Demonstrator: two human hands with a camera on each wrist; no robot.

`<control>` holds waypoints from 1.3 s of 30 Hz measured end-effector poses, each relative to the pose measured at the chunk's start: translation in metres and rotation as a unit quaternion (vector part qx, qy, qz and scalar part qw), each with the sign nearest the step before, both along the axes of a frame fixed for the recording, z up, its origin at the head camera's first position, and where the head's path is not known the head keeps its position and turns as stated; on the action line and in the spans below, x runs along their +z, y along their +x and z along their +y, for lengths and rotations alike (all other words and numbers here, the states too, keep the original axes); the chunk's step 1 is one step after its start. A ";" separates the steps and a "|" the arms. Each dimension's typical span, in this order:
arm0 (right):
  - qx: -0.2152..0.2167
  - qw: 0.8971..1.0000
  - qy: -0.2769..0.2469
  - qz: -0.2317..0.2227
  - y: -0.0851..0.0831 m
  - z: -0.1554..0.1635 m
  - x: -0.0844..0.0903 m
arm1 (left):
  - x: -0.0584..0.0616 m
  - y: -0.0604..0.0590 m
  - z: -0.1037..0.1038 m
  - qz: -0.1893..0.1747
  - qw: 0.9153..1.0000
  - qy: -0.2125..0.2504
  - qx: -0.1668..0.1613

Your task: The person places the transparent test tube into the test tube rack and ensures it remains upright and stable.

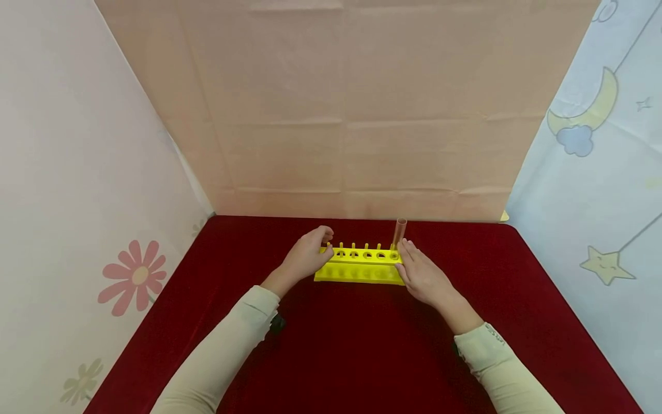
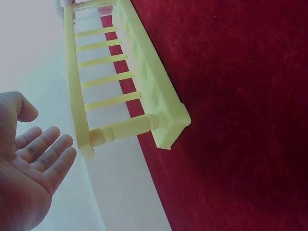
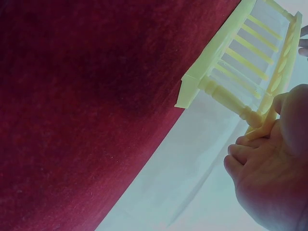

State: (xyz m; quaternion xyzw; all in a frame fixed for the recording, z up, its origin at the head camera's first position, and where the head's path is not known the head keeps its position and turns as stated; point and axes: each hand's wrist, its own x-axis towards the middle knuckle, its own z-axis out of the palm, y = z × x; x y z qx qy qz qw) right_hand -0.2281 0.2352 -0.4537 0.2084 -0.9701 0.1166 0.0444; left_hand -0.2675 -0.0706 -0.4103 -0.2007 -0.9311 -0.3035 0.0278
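A yellow test tube rack (image 1: 360,270) stands on the red cloth, with a row of holes and short pegs along its top. One clear test tube (image 1: 400,232) rises from the hole at its right end. My right hand (image 1: 425,275) grips that end; in the right wrist view, thumb and fingers of the right hand (image 3: 272,168) are at the end of the top plate. At the opposite end is my left hand (image 1: 309,253). From the left wrist, a gap shows between the loosely bent fingers of the left hand (image 2: 31,168) and the rack (image 2: 163,86).
Dark red cloth (image 1: 357,351) covers the table. A creased tan sheet (image 1: 341,115) hangs behind it. Pale printed sheets flank both sides, with a pink flower (image 1: 138,276) on the left and a yellow moon (image 1: 589,106) on the right.
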 end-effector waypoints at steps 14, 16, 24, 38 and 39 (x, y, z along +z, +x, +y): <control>-0.002 1.000 -0.002 0.005 -0.001 -0.001 -0.002 | -0.001 -0.001 -0.010 0.000 1.000 -0.004 0.018; -0.001 1.000 -0.002 0.006 -0.001 -0.001 -0.002 | -0.002 -0.001 -0.012 0.000 1.000 -0.007 0.022; -0.001 1.000 0.003 0.012 -0.002 -0.001 -0.003 | -0.003 -0.001 -0.020 0.000 0.999 -0.008 0.032; 0.006 1.000 0.014 0.005 -0.004 0.001 0.001 | -0.008 -0.002 -0.031 0.001 0.999 -0.014 0.036; 0.007 1.000 0.014 0.004 -0.004 0.001 0.001 | -0.008 -0.002 -0.032 0.001 0.999 -0.016 0.036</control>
